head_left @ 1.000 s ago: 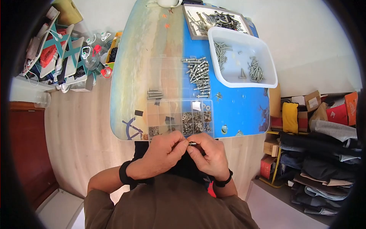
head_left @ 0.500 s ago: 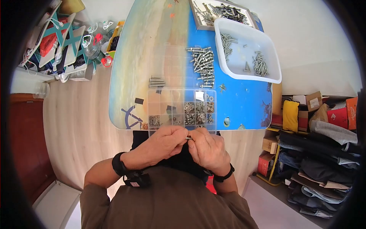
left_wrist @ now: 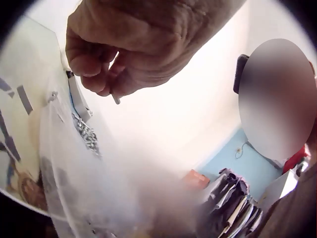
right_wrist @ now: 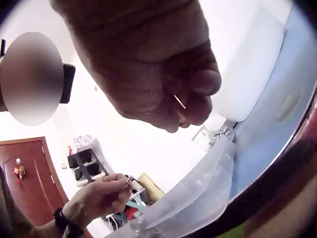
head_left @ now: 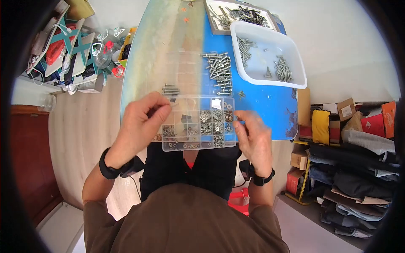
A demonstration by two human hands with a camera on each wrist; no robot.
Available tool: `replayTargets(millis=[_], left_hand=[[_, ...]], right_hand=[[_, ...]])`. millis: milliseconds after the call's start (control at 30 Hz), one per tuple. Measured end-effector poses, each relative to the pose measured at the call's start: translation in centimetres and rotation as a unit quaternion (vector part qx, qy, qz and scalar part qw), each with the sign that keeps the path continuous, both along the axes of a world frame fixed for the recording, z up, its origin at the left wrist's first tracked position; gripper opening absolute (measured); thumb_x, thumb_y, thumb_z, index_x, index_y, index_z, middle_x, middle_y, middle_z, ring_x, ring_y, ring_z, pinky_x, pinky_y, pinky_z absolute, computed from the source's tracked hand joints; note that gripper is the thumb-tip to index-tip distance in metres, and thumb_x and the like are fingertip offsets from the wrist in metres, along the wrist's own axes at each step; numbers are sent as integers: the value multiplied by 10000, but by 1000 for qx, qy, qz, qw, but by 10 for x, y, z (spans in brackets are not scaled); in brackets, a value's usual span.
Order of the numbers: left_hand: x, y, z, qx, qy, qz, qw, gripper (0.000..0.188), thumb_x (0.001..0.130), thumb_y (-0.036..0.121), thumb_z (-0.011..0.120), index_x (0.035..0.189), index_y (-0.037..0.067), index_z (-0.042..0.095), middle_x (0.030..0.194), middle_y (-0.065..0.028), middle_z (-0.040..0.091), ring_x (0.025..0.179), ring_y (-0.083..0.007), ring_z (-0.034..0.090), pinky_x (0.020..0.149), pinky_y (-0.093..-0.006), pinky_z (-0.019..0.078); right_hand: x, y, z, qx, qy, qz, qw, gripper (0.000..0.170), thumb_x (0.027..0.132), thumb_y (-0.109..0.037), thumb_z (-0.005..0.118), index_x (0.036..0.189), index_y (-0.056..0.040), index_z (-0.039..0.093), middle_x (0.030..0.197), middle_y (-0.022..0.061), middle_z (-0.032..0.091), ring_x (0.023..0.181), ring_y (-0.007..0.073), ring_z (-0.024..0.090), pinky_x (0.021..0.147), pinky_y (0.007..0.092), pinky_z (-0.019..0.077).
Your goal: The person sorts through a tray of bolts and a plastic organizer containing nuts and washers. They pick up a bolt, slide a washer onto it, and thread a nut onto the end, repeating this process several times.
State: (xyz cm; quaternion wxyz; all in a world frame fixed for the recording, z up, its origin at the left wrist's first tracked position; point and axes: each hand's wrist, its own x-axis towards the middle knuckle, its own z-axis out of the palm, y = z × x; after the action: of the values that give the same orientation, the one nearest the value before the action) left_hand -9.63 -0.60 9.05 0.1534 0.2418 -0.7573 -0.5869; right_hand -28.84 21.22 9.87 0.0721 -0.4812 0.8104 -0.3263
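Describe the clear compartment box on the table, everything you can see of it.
The clear compartment box looks like plastic, split by thin walls into cells. It looks open, its front edge jutting past the near edge of the table. Small metal washers and nuts lie in several cells; a white piece shows in the back row. The left hand overlaps its back left corner; the right hand is at its right side. Contact is unclear.

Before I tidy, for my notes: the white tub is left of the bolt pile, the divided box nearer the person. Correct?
Not left: the head view shows the white tub right of the bolt pile, the divided box nearer the person.
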Motion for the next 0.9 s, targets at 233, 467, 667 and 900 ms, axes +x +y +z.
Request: replayTargets(millis=[233,467,667,900], left_hand=[[-26,-33,-11,-101,-18,56,993,78,883,55,678,921,-11,659,732,-45,612,626,-102,534,582,-252,442],[-35,-45,-29,-179,-24,69,981,84,858,62,694,931,22,688,786,-108,660,656,-213,630,593,-318,476],[-38,-50,-28,-225,-86,70,968,89,844,87,696,920,42,698,799,-117,661,701,-261,657,625,-352,492],[-39,-50,-33,-213,-67,71,972,89,849,100,692,915,40,698,800,-115,663,706,-269,661,627,-361,496]], right_hand=[[-29,-22,-6,41,71,33,996,194,862,-79,679,1048,-33,648,949,145,653,743,370,650,606,427,521],[-30,-35,-10,89,116,39,988,174,849,-89,684,1011,-31,655,892,138,627,700,362,639,589,438,508],[-30,-38,-13,80,105,34,991,155,852,-116,694,977,-30,662,866,138,629,689,353,637,585,435,501],[-28,-38,-10,95,86,25,991,168,863,-148,700,975,-28,662,868,136,634,708,358,637,601,443,497]])
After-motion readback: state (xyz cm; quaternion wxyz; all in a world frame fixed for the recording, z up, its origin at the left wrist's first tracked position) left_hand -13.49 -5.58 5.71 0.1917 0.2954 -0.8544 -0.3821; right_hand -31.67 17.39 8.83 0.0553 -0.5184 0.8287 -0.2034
